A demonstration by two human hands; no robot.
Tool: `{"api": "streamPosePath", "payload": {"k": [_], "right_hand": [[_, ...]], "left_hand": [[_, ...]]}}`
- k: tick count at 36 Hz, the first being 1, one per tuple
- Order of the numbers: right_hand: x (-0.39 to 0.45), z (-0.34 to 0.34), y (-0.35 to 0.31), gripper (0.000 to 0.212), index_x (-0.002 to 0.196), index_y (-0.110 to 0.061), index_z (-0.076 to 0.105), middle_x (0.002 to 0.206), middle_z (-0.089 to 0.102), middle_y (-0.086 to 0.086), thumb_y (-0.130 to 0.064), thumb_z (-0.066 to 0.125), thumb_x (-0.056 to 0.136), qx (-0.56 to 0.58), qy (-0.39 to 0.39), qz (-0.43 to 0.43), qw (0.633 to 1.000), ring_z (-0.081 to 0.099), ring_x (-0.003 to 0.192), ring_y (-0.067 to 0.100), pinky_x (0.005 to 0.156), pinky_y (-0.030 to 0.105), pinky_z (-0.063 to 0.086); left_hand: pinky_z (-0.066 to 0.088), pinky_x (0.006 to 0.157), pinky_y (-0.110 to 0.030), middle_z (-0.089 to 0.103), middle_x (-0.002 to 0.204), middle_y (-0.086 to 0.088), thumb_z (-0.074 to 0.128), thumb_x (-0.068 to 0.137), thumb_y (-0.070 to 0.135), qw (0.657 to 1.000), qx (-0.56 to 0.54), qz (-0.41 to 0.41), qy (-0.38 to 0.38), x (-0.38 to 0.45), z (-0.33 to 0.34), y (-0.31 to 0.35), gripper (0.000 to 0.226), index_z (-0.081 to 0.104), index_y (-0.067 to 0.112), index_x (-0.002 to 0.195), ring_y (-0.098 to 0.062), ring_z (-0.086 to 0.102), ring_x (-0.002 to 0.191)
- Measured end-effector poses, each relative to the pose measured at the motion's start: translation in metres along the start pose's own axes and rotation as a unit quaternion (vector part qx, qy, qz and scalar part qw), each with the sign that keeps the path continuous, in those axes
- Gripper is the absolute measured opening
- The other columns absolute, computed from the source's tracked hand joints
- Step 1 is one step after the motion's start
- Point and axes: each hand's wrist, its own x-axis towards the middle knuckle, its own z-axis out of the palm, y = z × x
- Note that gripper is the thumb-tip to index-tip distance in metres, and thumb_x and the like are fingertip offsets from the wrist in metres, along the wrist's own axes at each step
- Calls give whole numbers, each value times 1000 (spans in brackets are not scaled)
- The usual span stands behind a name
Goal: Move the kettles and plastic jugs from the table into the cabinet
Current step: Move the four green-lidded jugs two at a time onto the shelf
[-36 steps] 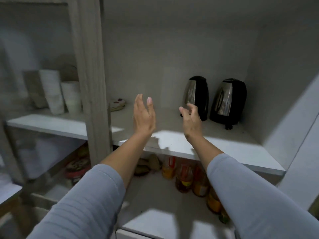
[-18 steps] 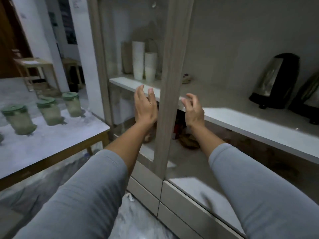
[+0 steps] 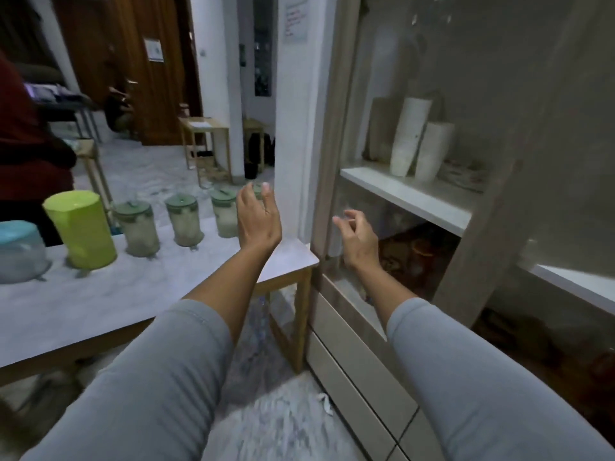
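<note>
A single head-worn wide-angle view looks forward and down along both outstretched arms, close to the table corner on the left and the glass-fronted cabinet on the right, with a doorway beyond.

Pretty dim room overall. White wall pillar in the middle, dark wooden door behind it on the left with a small paper sign. Floor is grey and mottled, marble-ish. Two little wooden side tables stand near the doorway. Somebody in a dark red top is at the far left edge.
</note>
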Motion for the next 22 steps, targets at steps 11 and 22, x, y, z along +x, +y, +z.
{"api": "streamPosePath", "payload": {"k": [11, 22], "right_hand": [[46, 115, 2, 42, 129, -16, 50, 129, 56, 8, -40, 50, 94, 11, -39, 20, 999, 53, 110, 21, 87, 28, 40], [118, 187, 27, 42, 128, -15, 49, 131, 52, 8, -38, 51, 93, 15, -66, 56, 996, 51, 112, 21, 85, 28, 38]], "left_hand": [[31, 105, -33, 39, 145, -13, 26, 103, 39, 998, 42, -46, 9, 76, -23, -84, 52, 40, 5, 139, -26, 39, 132], [33, 80, -32, 57, 118, -19, 27, 101, 41, 992, 82, -97, 0, 145, 7, -153, 53, 52, -4, 117, -33, 52, 106]]}}
